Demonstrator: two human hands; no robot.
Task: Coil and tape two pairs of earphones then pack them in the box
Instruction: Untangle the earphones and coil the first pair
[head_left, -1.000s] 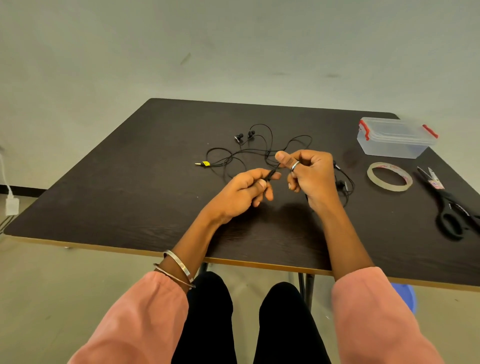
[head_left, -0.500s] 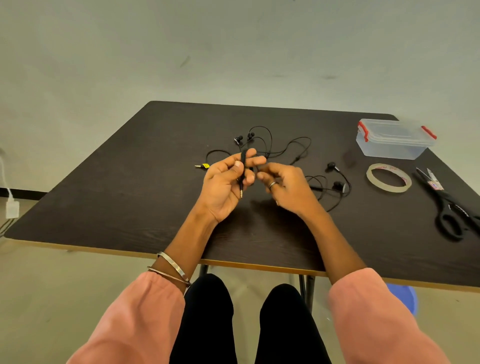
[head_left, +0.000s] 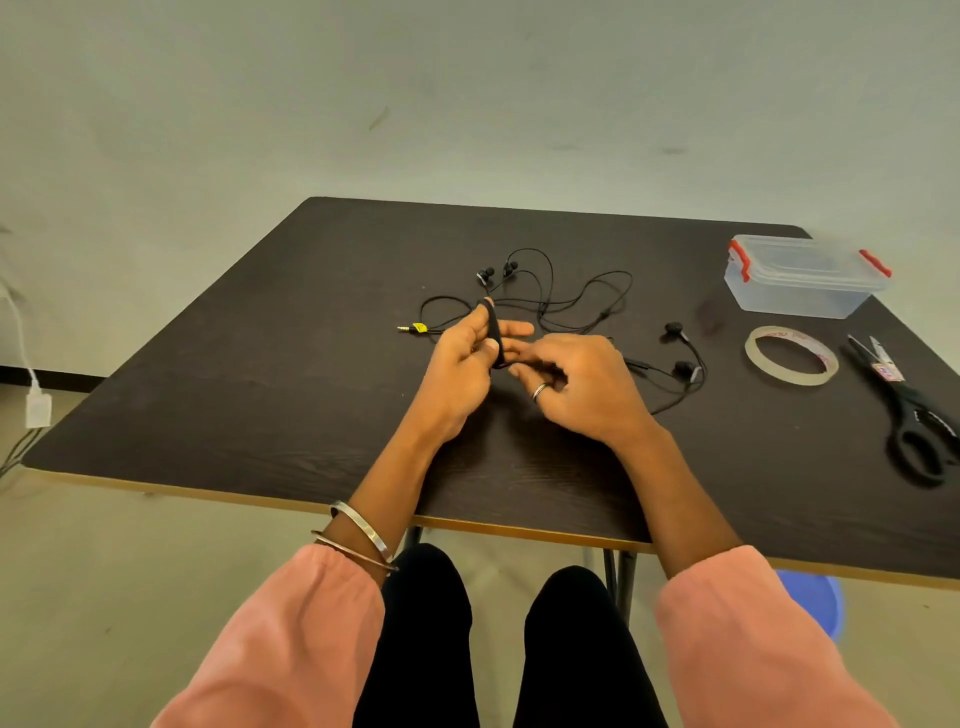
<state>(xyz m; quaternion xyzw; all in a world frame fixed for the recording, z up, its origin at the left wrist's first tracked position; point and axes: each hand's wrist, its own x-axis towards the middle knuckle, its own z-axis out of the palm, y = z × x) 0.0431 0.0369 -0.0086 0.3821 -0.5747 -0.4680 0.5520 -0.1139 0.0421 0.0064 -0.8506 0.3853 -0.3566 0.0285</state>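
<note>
Dark desk (head_left: 218, 395) under you: earphone cable (head_left: 493, 332) wraps your left hand (head_left: 462, 374), grip clamped on it; right hand (head_left: 576, 384) pinches its loose run. Slacken, and loops could slip, snagging the second pair (head_left: 545, 291).

no readable text is showing: red print on the tape roll (head_left: 791, 355) inner core, a small sticker on the scissors (head_left: 906, 405) blade and a yellow tag on the earphone plug (head_left: 417, 328) are all staying too blurred.
</note>
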